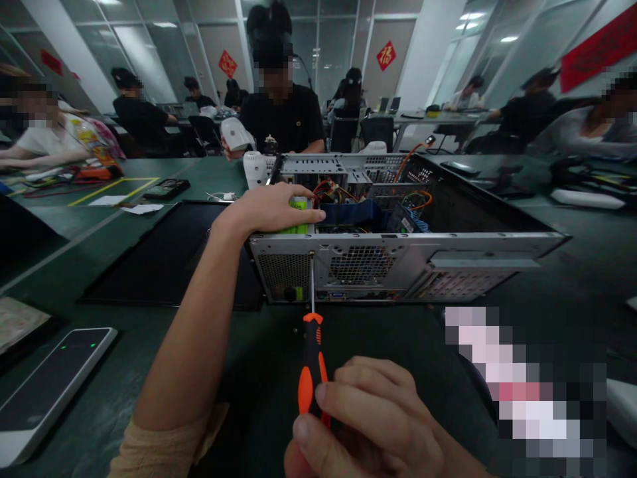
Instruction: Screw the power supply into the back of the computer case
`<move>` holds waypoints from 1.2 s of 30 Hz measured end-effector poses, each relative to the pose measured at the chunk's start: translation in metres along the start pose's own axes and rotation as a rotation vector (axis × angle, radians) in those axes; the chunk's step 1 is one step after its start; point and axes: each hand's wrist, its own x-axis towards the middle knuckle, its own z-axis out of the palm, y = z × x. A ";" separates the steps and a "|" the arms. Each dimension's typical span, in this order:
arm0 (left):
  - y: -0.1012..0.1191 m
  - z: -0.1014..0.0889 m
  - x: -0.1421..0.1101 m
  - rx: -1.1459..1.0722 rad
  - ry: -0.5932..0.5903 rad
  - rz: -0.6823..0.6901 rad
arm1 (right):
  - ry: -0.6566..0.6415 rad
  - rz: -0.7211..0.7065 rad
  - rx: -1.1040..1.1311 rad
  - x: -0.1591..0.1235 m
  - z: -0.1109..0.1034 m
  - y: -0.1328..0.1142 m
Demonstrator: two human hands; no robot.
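An open computer case point(408, 247) lies on the table with its vented back panel facing me. My left hand point(271, 207) lies over its top left corner, on a power supply point(300, 222) with a bright green label. The thumb and forefinger are stretched out and apart; the other fingers are partly hidden. In my right hand point(373, 418) is a screwdriver point(312, 358) with an orange and black handle, pinched near the handle's end. Its shaft points away from me, and its tip meets the back panel just right of the fine mesh grille.
A black side panel point(164, 259) lies left of the case. Further left is a white phone-like device point(54, 385). Small screws point(295, 330) lie near the screwdriver. A person in black point(286, 109) sits opposite, holding a white device point(237, 135). Other people sit around.
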 end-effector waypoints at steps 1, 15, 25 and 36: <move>0.000 0.000 0.000 -0.005 0.001 0.002 | -0.019 -0.045 0.004 -0.001 0.000 0.006; 0.000 0.000 0.000 0.008 -0.005 -0.019 | -0.011 -0.351 0.070 -0.004 0.006 0.025; 0.001 0.000 0.000 0.028 -0.014 -0.025 | -0.232 -0.358 0.168 -0.009 -0.004 0.051; 0.000 0.001 0.001 0.024 -0.016 -0.013 | -0.336 -0.410 0.137 0.011 -0.007 0.038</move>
